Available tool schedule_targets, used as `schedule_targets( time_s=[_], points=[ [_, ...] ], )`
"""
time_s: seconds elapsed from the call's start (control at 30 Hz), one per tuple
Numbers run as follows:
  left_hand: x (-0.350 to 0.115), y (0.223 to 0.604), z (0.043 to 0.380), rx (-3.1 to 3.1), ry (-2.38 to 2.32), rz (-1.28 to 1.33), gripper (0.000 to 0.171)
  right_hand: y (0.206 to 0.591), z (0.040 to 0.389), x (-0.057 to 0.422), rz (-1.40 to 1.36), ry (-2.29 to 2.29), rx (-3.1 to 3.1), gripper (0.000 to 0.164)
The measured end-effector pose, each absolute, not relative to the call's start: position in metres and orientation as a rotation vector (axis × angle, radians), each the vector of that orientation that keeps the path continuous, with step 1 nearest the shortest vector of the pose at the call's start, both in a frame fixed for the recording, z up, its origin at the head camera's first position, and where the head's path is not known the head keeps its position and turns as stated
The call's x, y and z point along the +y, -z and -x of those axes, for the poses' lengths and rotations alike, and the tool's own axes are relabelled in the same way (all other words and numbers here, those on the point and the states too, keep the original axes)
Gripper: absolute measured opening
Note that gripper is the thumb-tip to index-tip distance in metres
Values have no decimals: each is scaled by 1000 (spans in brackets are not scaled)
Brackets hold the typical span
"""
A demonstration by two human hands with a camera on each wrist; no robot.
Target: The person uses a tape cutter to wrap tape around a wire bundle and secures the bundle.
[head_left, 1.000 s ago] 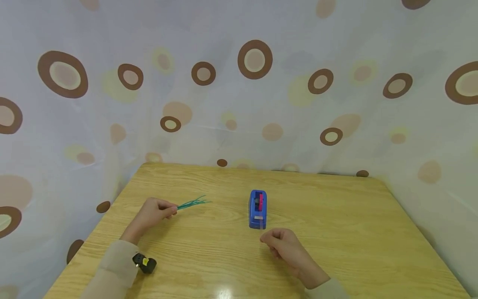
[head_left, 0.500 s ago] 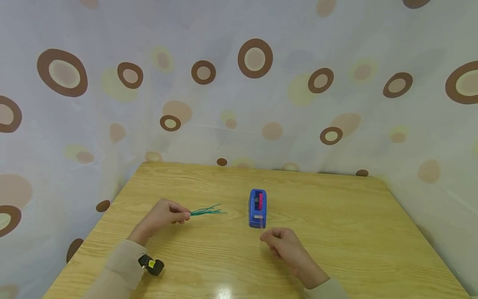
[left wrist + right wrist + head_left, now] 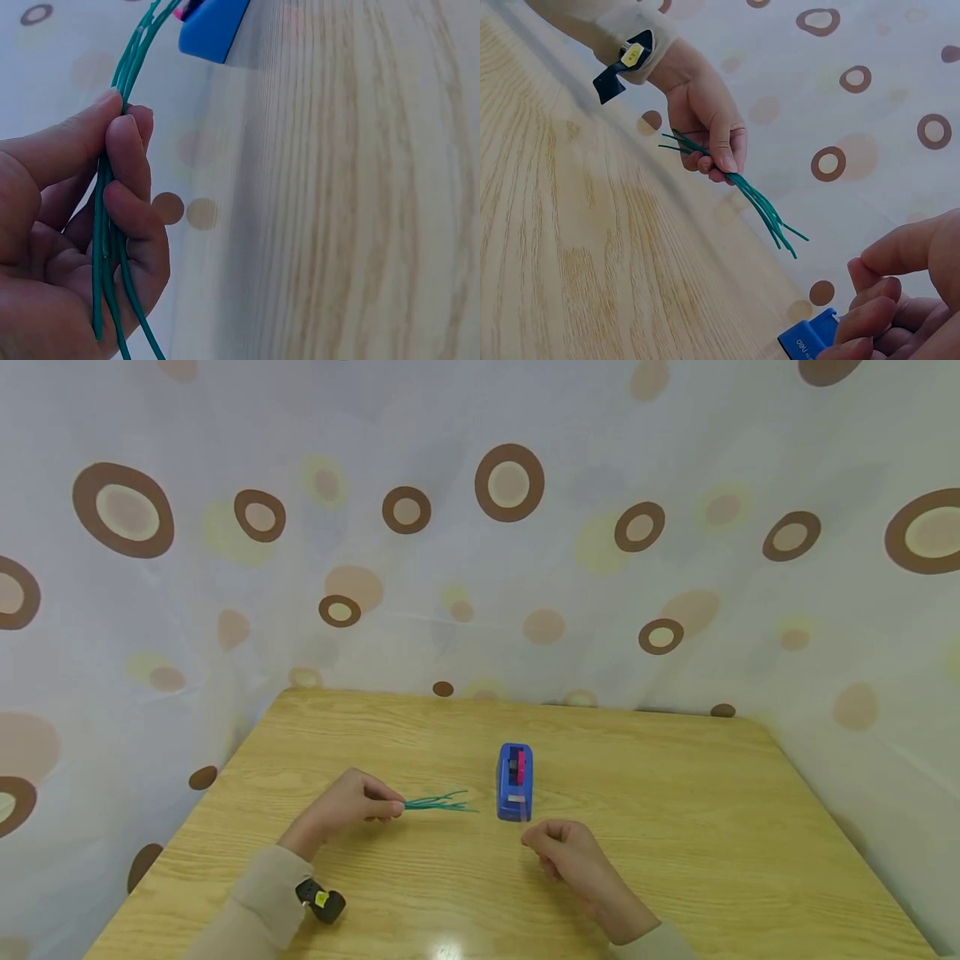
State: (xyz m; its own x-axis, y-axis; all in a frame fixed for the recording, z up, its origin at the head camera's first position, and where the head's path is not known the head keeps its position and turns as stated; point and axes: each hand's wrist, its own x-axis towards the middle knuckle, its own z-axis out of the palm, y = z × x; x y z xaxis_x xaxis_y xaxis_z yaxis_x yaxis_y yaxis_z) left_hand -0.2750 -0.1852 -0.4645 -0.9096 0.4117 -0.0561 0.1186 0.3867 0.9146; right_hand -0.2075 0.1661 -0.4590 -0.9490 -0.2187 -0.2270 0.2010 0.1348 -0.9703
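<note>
My left hand (image 3: 347,806) pinches a bundle of thin green wires (image 3: 435,805) between thumb and fingers. Their loose ends fan out to the right, toward the dispenser. In the left wrist view the other ends of the wires (image 3: 107,240) run down across the palm. A blue tape dispenser (image 3: 505,785) with a pink-red core stands on the table, its cutting edge facing me. From it a clear strip of tape (image 3: 523,812) stretches to my right hand (image 3: 581,868), whose thumb and forefinger pinch its end. The right wrist view shows the dispenser (image 3: 804,342) partly behind the right fingers.
The wooden table (image 3: 675,793) reaches back to a pale curtain (image 3: 420,418) with brown ring patterns, which also hangs at both sides. A small black wrist camera (image 3: 321,900) is strapped at the left sleeve.
My left hand has moved right and toward me with the green wires, bringing their tips close to the dispenser. The right hand has stayed in place with the tape.
</note>
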Motion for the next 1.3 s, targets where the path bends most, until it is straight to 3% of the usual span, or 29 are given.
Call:
schedule_targets(
  time_s=[1.3],
  points=[
    [-117, 478, 277, 2302, -1479, -477, 13, 455, 203, 162, 7, 1960, 2060, 21]
  ],
)
